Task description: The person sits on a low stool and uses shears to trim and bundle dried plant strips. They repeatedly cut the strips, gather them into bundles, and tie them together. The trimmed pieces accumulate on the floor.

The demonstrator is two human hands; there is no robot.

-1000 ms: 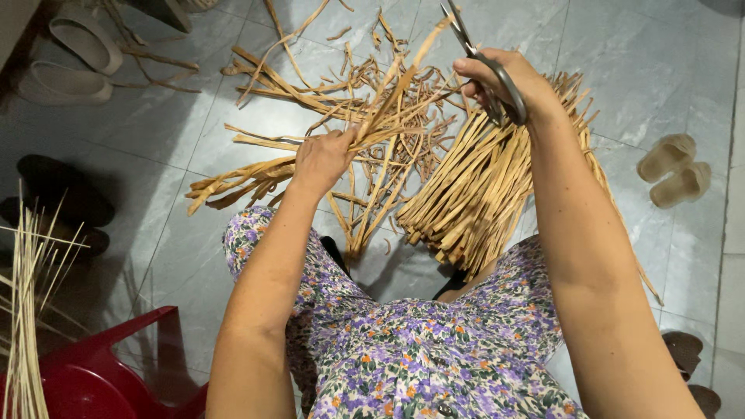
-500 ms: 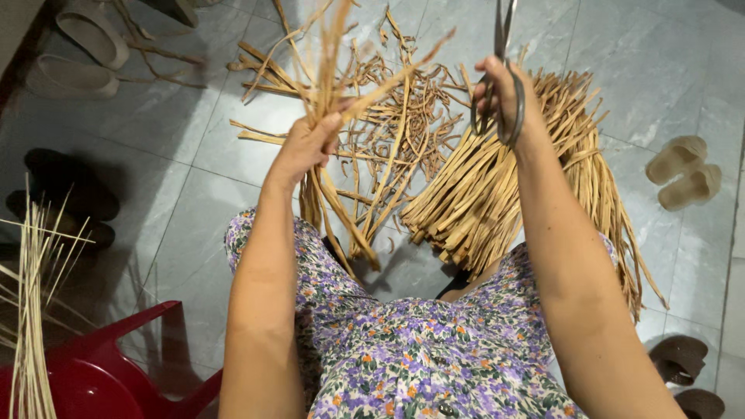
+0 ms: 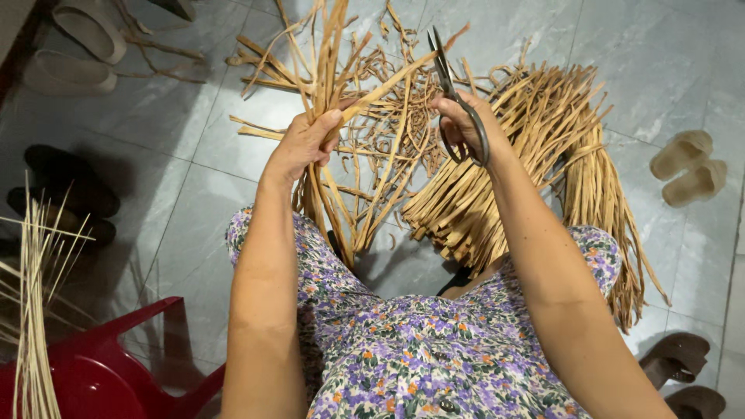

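Above the lap, over the tiled floor [image 3: 194,178]:
Left hand [image 3: 304,143]: fist clenched round upright bunch of tan strips [image 3: 330,70].
Right hand [image 3: 466,124]: fingers through scissors [image 3: 454,93], blades up, nearly closed.
Strip pile [image 3: 535,171]: on floor, beyond right hand.
Red stool [image 3: 116,372]: lower left.

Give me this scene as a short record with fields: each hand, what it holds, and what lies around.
left hand: grips a bunch of tan strips, raised upright
right hand: holds scissors, blades pointing up beside the bunch
floor: grey tiles with loose strip cuttings
right of lap: bundle of strips lying spread out
lower left: red plastic chair, thin pale sticks
edges: beige sandals, dark shoes
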